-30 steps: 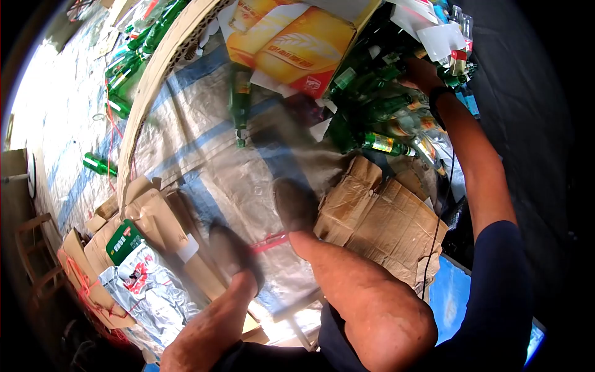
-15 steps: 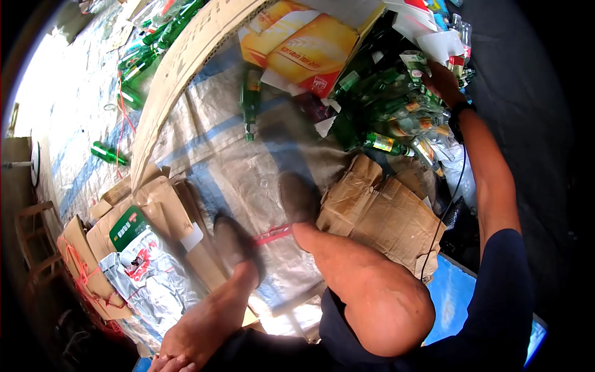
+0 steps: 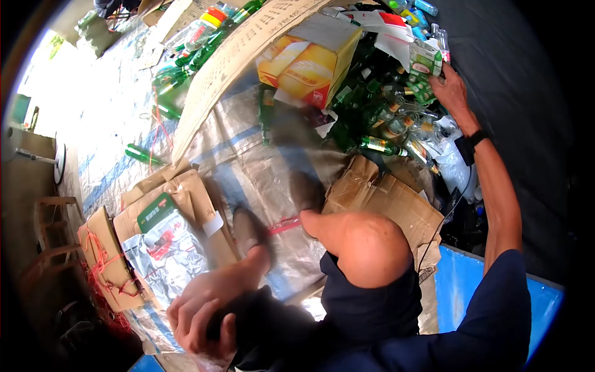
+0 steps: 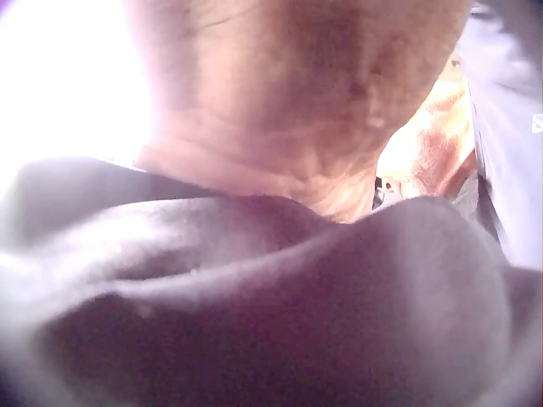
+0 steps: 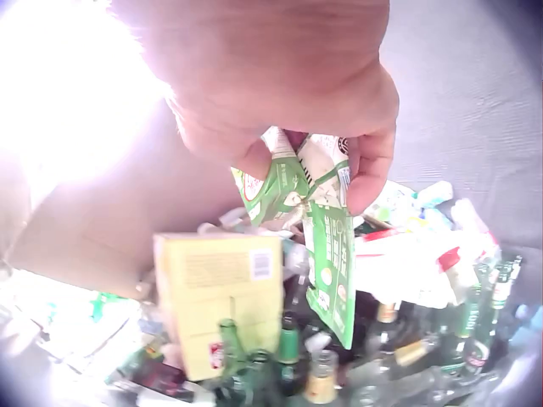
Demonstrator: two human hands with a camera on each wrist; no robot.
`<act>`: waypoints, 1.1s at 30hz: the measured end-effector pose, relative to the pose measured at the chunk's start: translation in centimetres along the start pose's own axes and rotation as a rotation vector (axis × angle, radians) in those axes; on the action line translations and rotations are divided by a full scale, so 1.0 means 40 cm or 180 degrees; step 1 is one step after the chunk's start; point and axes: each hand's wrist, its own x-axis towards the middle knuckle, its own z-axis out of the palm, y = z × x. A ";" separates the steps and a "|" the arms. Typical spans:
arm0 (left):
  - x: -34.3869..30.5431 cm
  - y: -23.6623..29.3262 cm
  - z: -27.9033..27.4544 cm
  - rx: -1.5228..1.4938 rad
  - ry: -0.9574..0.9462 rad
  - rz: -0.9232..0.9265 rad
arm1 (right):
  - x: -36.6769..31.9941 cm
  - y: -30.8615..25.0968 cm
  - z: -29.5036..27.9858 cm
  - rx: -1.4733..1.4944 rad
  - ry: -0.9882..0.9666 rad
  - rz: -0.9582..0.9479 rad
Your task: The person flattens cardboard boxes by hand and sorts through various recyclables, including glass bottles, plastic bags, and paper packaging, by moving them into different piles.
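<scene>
My right hand (image 3: pixel 451 93) pinches a crumpled green-and-white printed carton (image 3: pixel 425 59) above the pile of glass bottles (image 3: pixel 396 121) at the upper right. In the right wrist view, the carton (image 5: pixel 329 263) is bent at the pinch between thumb and fingers, and one flat panel hangs down. My left hand (image 3: pixel 201 325), blurred in the head view, lies by my left leg with loosely bent fingers and nothing in them. In the left wrist view, dark cloth (image 4: pixel 280 314) and the underside of the wrist fill most of the picture; the fingers are hidden.
A yellow-orange cardboard box (image 3: pixel 310 68) stands beside the bottles. Flattened brown cardboard (image 3: pixel 378 192) lies near my right leg. To the left are tied cardboard (image 3: pixel 111 260), a silver bag (image 3: pixel 167 254) and a curved cardboard wall (image 3: pixel 242 59) with green bottles beyond it.
My right hand has come up out of the bottle pile with the carton. The left hand has come into view at the lower left and moved up. The head view has shifted.
</scene>
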 end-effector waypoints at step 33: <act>0.023 -0.236 0.029 -0.3626 0.1551 -0.1253 | -0.449 -0.951 -0.214 0.2353 -0.1776 -0.2601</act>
